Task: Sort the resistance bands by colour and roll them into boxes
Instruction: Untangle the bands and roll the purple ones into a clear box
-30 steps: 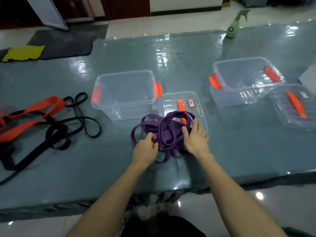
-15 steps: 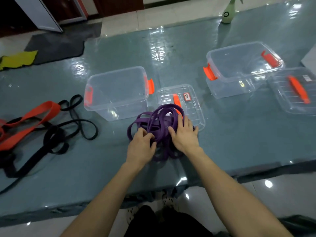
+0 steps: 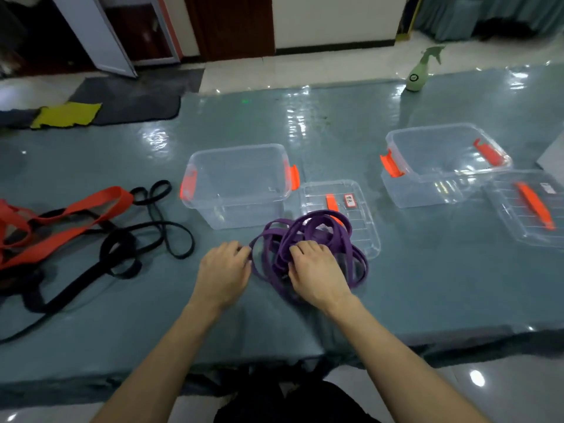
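A tangled pile of purple resistance bands (image 3: 331, 232) lies on the teal table in front of me, partly over a clear lid (image 3: 357, 215). My right hand (image 3: 316, 274) rests on top of the pile with its fingers curled into the bands. At the pile's left edge my left hand (image 3: 224, 270) pinches a purple loop. Just behind stands an empty clear box (image 3: 236, 184) with orange latches. A second empty clear box (image 3: 442, 163) sits to the right. Orange bands (image 3: 70, 221) and black bands (image 3: 119, 248) lie tangled at the left.
A second clear lid (image 3: 528, 209) with an orange handle lies at the far right. A green spray bottle (image 3: 419, 71) stands at the table's far edge. The table's near edge (image 3: 274, 358) runs just under my forearms. Mats and a yellow cloth (image 3: 65, 114) lie on the floor beyond.
My right hand moved left onto the top of the purple pile and its fingers curled into the bands. My left hand shifted left to the pile's outer loop. The pile has been bunched tighter.
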The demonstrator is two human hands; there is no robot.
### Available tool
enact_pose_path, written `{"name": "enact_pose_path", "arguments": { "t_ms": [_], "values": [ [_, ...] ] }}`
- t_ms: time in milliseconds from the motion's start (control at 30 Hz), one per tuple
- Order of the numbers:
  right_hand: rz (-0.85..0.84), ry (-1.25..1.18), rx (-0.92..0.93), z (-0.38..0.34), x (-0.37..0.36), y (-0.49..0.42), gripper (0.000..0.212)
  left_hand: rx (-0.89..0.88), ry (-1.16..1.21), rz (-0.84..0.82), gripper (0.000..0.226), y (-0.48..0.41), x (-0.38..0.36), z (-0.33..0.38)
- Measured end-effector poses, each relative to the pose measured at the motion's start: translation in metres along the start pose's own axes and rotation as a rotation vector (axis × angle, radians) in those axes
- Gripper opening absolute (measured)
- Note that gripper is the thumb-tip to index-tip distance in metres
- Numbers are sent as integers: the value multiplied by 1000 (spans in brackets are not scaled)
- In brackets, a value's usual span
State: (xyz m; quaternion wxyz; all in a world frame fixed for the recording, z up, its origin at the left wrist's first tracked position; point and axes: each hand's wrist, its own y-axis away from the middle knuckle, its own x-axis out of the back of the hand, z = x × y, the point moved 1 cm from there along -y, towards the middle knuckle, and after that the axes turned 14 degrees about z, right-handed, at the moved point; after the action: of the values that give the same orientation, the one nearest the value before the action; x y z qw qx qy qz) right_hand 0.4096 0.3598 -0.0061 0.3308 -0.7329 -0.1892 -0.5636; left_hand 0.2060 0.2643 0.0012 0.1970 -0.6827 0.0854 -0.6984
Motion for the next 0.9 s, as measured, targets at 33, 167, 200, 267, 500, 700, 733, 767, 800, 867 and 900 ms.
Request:
{"name": "enact_pose_path", "arguments": {
  "t_ms": [33,167,200,267,500,700,733,767,800,867,900],
  "values": [
    [3,-10,40,-16,-3,-10,28,29,-34,-5,17,7,6,-18],
    [-33,-52,213,-91,-27,-50,24,185,-160,-14,22,47,32,-99],
    [-54,-69,250,-113,-34,-58,22,234,-188,-20,21,59,38,-120],
    [-90,-99,310,-159,-48,-74,21,330,-230,-38,20,83,48,-162],
    [-149,-154,379,-305,-102,-134,42,533,-222,-68,20,150,62,-319],
    [-227,-191,485,-399,-149,-177,53,438,-113,-326,34,182,40,-430],
    [-255,-184,486,-410,-155,-182,55,388,-105,-371,24,185,36,-440],
    [-288,-165,487,-418,-161,-185,57,360,-88,-393,18,186,33,-450],
    [-327,-142,488,-426,-166,-188,57,353,-63,-402,15,185,32,-459],
    [-397,-134,460,-439,-172,-191,55,359,25,-372,11,180,35,-473],
    [-418,-153,429,-445,-172,-192,55,378,98,-336,9,176,39,-479]
  ]
}}
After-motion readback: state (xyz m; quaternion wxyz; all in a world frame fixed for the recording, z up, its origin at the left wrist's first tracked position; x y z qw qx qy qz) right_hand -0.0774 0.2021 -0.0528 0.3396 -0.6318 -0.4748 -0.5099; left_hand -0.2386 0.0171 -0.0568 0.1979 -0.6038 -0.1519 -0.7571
